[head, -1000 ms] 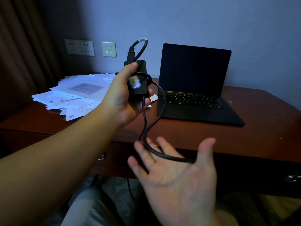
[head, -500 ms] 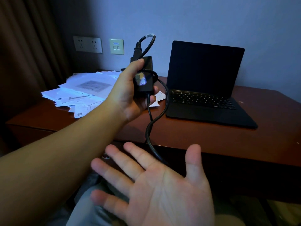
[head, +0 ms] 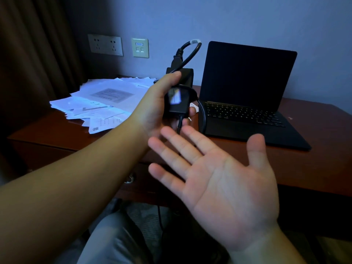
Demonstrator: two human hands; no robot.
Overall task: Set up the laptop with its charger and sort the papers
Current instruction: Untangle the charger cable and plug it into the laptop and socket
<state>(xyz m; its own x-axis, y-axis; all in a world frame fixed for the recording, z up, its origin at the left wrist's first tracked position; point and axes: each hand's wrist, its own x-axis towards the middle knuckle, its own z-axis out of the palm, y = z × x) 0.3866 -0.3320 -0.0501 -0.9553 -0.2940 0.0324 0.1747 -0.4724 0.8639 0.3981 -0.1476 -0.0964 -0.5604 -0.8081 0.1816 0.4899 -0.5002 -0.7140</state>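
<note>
My left hand (head: 156,109) grips the black charger brick (head: 181,92) above the desk, thumb along its top edge. A thick black cable (head: 190,52) loops up from the brick and another length curves down past my fingers. My right hand (head: 224,180) is held palm up with fingers spread, just below the brick, holding nothing. The black laptop (head: 245,88) stands open with a dark screen on the desk to the right. A loose spread of white papers (head: 106,100) covers the desk's left part.
The brown wooden desk (head: 314,164) has a drawer with a metal pull below its front edge. On the wall behind are a double power socket (head: 105,44) and a data socket plate (head: 140,47). A dark curtain hangs at the left.
My right hand has let the cable slip off its palm and risen toward the brick, still flat. The view has shifted left, and my left hand keeps its hold.
</note>
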